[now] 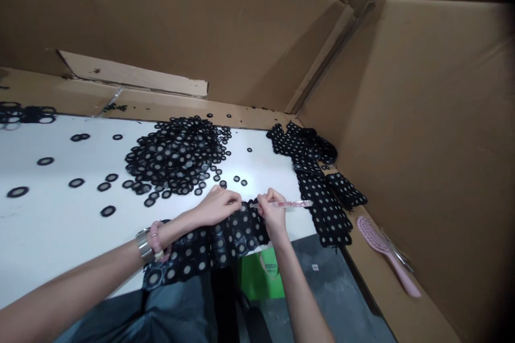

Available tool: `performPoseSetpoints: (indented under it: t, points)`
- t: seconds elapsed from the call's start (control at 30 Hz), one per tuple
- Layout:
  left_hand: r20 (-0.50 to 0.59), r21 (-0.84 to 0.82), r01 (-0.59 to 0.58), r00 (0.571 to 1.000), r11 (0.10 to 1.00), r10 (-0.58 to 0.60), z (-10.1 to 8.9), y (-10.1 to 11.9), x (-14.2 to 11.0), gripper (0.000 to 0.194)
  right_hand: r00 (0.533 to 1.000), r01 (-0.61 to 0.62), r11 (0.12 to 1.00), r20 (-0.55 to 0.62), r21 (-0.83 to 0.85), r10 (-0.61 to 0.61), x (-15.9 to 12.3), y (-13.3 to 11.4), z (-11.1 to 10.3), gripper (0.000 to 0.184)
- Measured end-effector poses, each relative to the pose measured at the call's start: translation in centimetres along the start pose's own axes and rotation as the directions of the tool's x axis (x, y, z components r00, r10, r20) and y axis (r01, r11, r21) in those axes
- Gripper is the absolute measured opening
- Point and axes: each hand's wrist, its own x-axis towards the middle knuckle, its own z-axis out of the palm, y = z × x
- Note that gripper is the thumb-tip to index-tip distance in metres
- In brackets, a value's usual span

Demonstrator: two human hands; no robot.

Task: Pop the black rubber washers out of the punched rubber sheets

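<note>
You are working at the top edge of a black dotted mesh strip [209,246], which lies across the near edge of the white tabletop [60,225] and hangs down toward your lap. Your left hand [217,206] is closed on that edge, fingertips pinching the cloth, with a metal bangle [144,244] and a pink beaded bracelet [157,241] on the wrist. Your right hand [273,213] is clenched around a clear pink pen-shaped tool [292,204], whose tip points into the cloth just beside your left fingers; the exact contact is hidden. The step in hand looks like close work along this edge, and your grip calls for keeping the cloth taut and the tip steady. Beyond your hands lies a heap of small black rings [175,155], with more scattered across the tabletop. To the right sit folded lengths of the same dotted mesh [322,198], and a pink hairbrush [382,246] rests on the cardboard ledge [386,300] further along. A green bag [261,276] shows on the floor below.
</note>
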Motion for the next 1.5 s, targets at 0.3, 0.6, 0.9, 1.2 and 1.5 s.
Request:
performPoseSetpoints:
  t: [0.3, 0.6, 0.9, 1.2, 1.5]
  points:
    - [-0.012, 0.137, -0.078, 0.997, 0.988, 0.08, 0.7, 0.6, 1.8, 0.03, 0.991, 0.014, 0.995, -0.134, 0.095, -0.001, 0.1, 0.1, -0.3, 0.033]
    - [-0.022, 0.101, -0.074, 0.997, 0.992, 0.077, 0.5, 0.3, 1.1, 0.028, 0.993, 0.029, 0.994, -0.107, -0.102, -0.04, 0.1, 0.4, -0.1, 0.026]
    - [-0.007, 0.047, -0.095, 0.995, 0.994, 0.096, 0.6, 0.1, 1.2, 0.028, 0.995, 0.075, 0.975, -0.056, -0.207, -0.088, 0.0, 0.1, -0.1, 0.026]
    - [-0.007, -0.023, -0.146, 0.989, 0.989, 0.146, 0.8, -0.7, 1.3, 0.029, 0.995, 0.087, 0.989, -0.036, -0.122, -0.092, -0.2, -0.2, 0.2, 0.028]
    - [-0.058, 0.346, -0.083, 0.992, 0.935, 0.109, 0.3, 1.4, 1.6, 0.026, 0.97, 0.026, 0.966, -0.239, 0.256, 0.037, 0.4, -0.1, -0.4, 0.035]
